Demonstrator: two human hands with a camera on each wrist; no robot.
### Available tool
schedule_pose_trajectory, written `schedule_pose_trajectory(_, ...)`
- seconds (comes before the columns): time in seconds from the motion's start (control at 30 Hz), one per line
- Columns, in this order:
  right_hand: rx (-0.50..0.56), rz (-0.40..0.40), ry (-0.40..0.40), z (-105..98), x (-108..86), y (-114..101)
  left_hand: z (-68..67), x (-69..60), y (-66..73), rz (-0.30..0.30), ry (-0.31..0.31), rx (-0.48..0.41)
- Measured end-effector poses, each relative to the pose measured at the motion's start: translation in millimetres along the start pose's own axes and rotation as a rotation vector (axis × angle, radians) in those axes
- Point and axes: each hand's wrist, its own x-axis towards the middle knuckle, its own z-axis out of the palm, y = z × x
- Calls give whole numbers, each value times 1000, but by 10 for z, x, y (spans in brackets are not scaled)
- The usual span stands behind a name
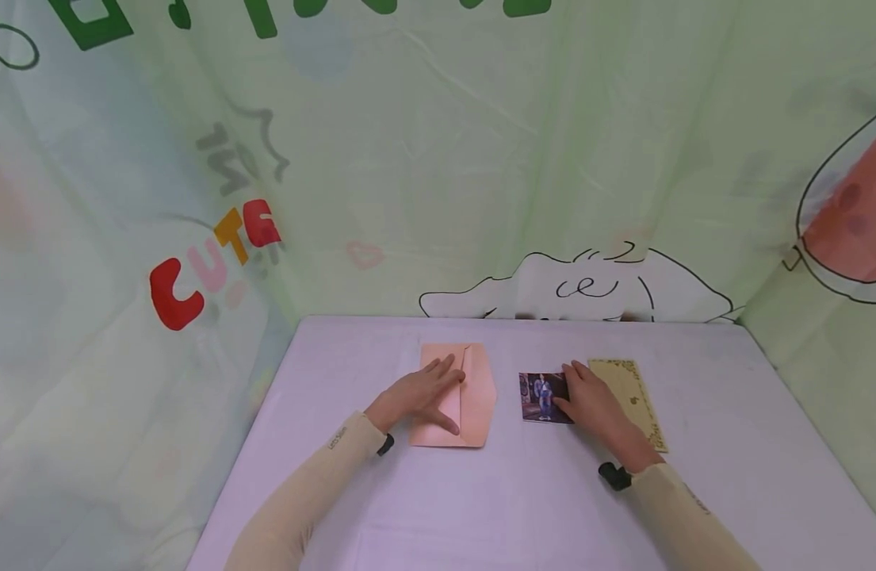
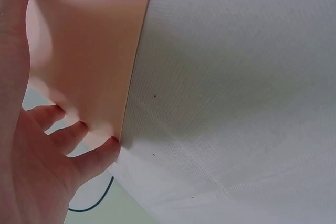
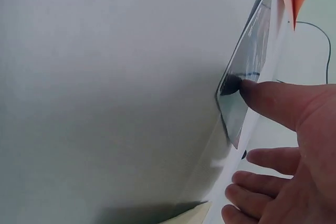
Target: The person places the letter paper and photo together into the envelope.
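My left hand (image 1: 425,394) lies over a pink envelope (image 1: 478,400), its fingers spread and their tips touching the paper. The envelope lies flat on the table, and part of it is hidden under the hand; the left wrist view shows fingertips along the envelope (image 2: 100,51) near one edge. To the right, my right hand (image 1: 591,400) touches the right side of a glossy photo (image 1: 541,396) of a standing figure in blue. In the right wrist view the thumb rests on the photo (image 3: 247,61), while the other fingers stretch out apart from it.
A tan card (image 1: 626,381) with an ornate dark border lies partly beneath the right forearm. All lie on a table (image 1: 423,507) with a pale lilac cover. A printed curtain (image 1: 438,159) hangs behind and along the sides.
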Motion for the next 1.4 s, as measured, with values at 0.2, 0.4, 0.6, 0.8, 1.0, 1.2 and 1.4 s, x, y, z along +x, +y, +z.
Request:
schedule_pose_trajectory(0.2, 10, 29, -76, -5, 29, 29, 52, 8, -11, 6, -4, -5)
schedule_pose_trajectory(0.4, 27, 59, -144, -34, 57, 46, 69, 10, -2, 7, -16, 2)
schedule_pose_trajectory(0.6, 143, 91, -67, -55, 80, 40, 16, 21, 4, -12, -13, 1)
schedule_pose_trajectory(0.8, 329, 65, -30, 4, 85, 69, 8, 20, 1, -26, -30, -7)
schedule_pose_trajectory(1.0, 442, 55, 2, 0, 75, 117, 2, 10, 2, -22, -30, -11)
schedule_pose_trajectory(1.2, 489, 114, 4, -22, 77, 160, 3, 12, -7, -27, -33, -11)
schedule_pose_trajectory(1.4, 583, 131, -21, 0, 88, 156, 27, 28, -27, 4, -6, 5)
